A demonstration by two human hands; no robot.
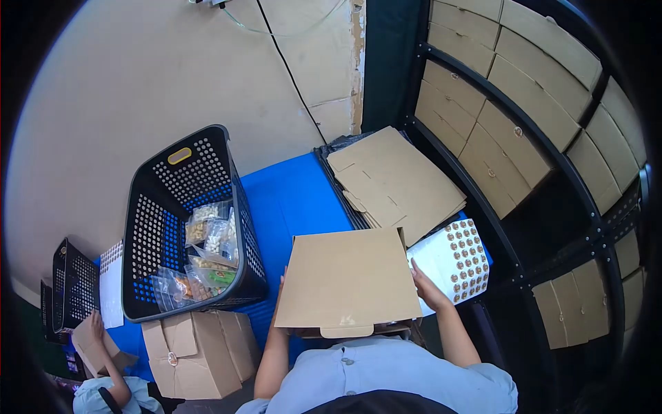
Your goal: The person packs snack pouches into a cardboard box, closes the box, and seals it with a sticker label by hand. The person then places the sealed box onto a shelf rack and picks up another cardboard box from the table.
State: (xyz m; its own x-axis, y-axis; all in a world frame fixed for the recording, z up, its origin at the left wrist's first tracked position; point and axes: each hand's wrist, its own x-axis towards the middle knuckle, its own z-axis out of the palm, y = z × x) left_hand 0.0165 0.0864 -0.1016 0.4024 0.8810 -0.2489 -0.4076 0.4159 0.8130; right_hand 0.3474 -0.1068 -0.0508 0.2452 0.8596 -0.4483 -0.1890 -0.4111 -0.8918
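Note:
In front of my body is a brown cardboard box, its lid flap spread over the top and the tuck tab pointing at me. My left hand is at the box's left side, mostly hidden behind the lid, and appears to grip it. On the opposite side my right hand holds the box's edge, thumb up and other fingers partly hidden. Just beyond that hand lies a white sheet of round stickers. The inside of the box is covered by the lid.
A dark perforated basket with several small clear bags stands on the blue table. Flat cardboard is stacked behind the box. A closed carton sits left, near another person. Shelves of boxes rise right.

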